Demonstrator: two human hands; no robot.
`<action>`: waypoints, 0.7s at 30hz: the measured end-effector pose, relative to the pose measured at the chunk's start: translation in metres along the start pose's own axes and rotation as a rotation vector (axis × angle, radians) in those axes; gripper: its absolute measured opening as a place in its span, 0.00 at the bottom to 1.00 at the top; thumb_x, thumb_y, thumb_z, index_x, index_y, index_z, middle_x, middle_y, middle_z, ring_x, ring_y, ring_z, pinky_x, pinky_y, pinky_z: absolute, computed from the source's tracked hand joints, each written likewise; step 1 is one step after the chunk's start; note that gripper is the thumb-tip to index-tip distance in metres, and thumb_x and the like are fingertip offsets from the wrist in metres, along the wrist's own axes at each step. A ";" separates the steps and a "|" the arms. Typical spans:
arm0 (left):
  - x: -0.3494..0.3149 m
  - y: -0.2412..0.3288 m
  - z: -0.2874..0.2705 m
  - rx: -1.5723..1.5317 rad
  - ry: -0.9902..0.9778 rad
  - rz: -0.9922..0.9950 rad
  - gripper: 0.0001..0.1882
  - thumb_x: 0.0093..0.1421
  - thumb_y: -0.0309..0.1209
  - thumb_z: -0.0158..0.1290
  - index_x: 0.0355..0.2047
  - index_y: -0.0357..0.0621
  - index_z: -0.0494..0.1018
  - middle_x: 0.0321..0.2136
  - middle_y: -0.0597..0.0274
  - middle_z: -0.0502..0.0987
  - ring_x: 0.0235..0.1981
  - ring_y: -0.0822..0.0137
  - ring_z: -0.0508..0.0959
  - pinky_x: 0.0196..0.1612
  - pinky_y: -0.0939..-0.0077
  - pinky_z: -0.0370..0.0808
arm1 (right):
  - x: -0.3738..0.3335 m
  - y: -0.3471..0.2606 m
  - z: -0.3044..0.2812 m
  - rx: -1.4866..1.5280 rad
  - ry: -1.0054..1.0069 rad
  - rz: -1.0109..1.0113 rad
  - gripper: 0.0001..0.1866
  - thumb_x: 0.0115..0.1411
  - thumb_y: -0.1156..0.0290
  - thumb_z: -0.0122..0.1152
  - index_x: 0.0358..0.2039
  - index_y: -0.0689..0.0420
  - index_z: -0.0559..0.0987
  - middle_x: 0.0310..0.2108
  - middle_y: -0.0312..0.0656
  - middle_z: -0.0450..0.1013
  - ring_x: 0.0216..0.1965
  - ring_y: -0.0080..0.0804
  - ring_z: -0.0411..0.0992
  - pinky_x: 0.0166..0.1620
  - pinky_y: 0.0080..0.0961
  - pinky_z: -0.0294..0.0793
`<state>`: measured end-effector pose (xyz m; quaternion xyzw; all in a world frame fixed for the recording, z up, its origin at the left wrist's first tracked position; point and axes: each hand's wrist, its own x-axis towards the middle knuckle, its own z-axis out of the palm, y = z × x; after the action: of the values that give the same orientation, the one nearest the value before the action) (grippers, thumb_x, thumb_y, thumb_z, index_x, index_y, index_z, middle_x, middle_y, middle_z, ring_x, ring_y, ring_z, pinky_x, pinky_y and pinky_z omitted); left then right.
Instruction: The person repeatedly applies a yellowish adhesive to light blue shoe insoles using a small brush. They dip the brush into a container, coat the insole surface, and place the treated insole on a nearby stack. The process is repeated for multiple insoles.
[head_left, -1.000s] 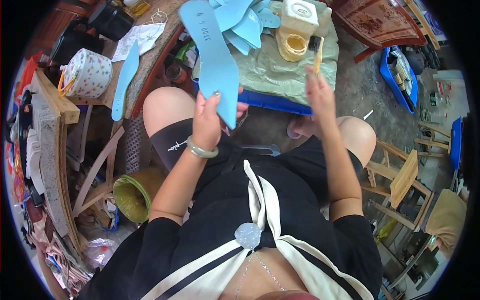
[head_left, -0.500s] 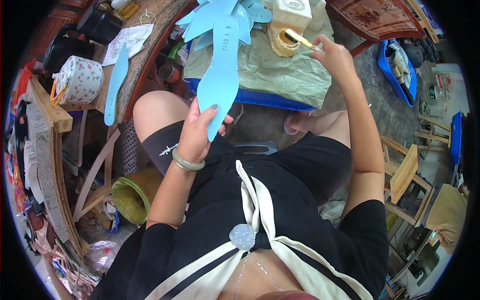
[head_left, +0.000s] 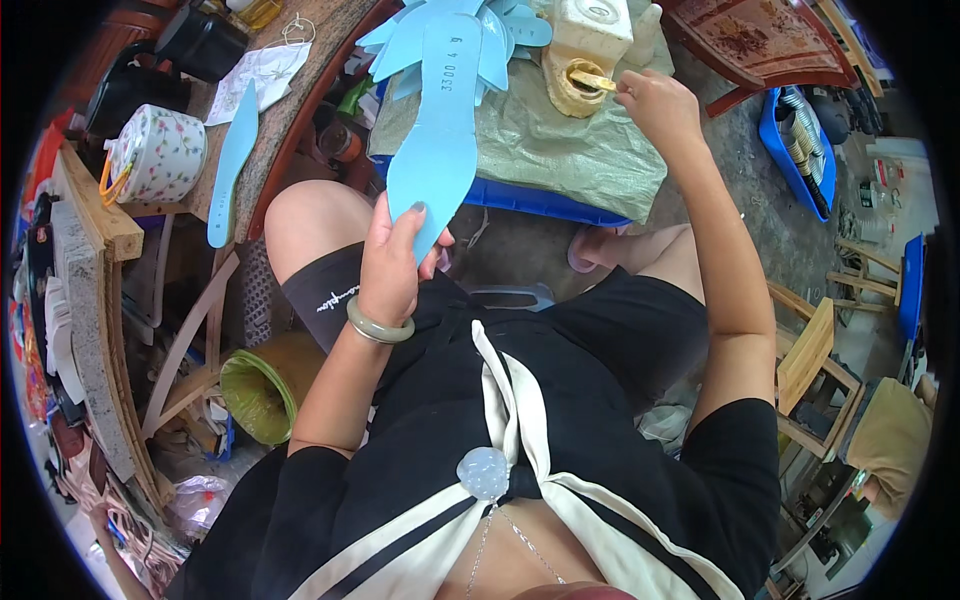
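Note:
A light blue shoe insole is pinched at one end by my left hand, thumb on top, its other end reaching over the covered surface. My right hand grips the handle of a small brush. The brush's tip is inside the round mouth of a crusted, off-white plastic container; the bristles are hidden there. Beyond the held insole, several more blue insoles lie fanned in a pile on the grey-green sheet.
That sheet covers a blue crate before my knees. On the stone-topped table at left lie a single insole, a flowered pot and a dark mug. A lined bin stands below; a blue tray is at right.
My right hand has moved slightly, and the brush has gone deeper into the container's mouth. The held insole has shifted a little left and toward me.

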<state>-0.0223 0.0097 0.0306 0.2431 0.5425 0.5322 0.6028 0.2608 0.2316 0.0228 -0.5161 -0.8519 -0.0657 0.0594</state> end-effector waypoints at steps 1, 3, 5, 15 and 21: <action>0.000 0.000 0.001 0.008 0.002 0.002 0.12 0.65 0.31 0.40 0.47 0.42 0.62 0.22 0.58 0.74 0.11 0.79 0.63 0.15 0.87 0.61 | 0.001 0.002 0.005 0.003 -0.004 -0.013 0.08 0.53 0.62 0.60 0.31 0.50 0.79 0.29 0.40 0.75 0.34 0.41 0.75 0.37 0.37 0.74; 0.000 0.000 0.001 0.025 0.012 0.007 0.12 0.64 0.30 0.40 0.47 0.42 0.63 0.22 0.58 0.74 0.11 0.79 0.63 0.15 0.86 0.61 | 0.002 0.003 0.007 0.030 -0.009 -0.034 0.07 0.53 0.63 0.60 0.31 0.50 0.79 0.28 0.40 0.75 0.34 0.42 0.75 0.37 0.38 0.74; 0.001 -0.002 0.002 0.032 0.025 0.018 0.12 0.64 0.30 0.40 0.47 0.42 0.63 0.21 0.58 0.73 0.11 0.79 0.63 0.15 0.86 0.61 | 0.000 0.004 0.007 0.076 -0.013 -0.045 0.07 0.54 0.63 0.59 0.31 0.51 0.79 0.28 0.40 0.75 0.33 0.43 0.75 0.37 0.39 0.74; 0.004 0.002 0.006 0.048 -0.007 0.031 0.14 0.64 0.30 0.39 0.48 0.39 0.63 0.22 0.58 0.73 0.13 0.78 0.64 0.14 0.87 0.59 | -0.038 0.001 0.013 0.127 0.167 -0.009 0.06 0.54 0.64 0.61 0.30 0.51 0.78 0.26 0.41 0.74 0.29 0.42 0.75 0.32 0.36 0.74; 0.009 0.001 0.008 0.164 -0.012 0.096 0.10 0.63 0.31 0.41 0.41 0.38 0.62 0.21 0.59 0.73 0.10 0.78 0.63 0.13 0.83 0.62 | -0.095 -0.027 0.001 0.549 0.140 0.158 0.05 0.55 0.68 0.61 0.31 0.54 0.79 0.19 0.35 0.72 0.23 0.31 0.73 0.25 0.28 0.70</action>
<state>-0.0172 0.0210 0.0304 0.3206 0.5682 0.5130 0.5578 0.2804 0.1362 0.0048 -0.5397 -0.7888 0.1367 0.2604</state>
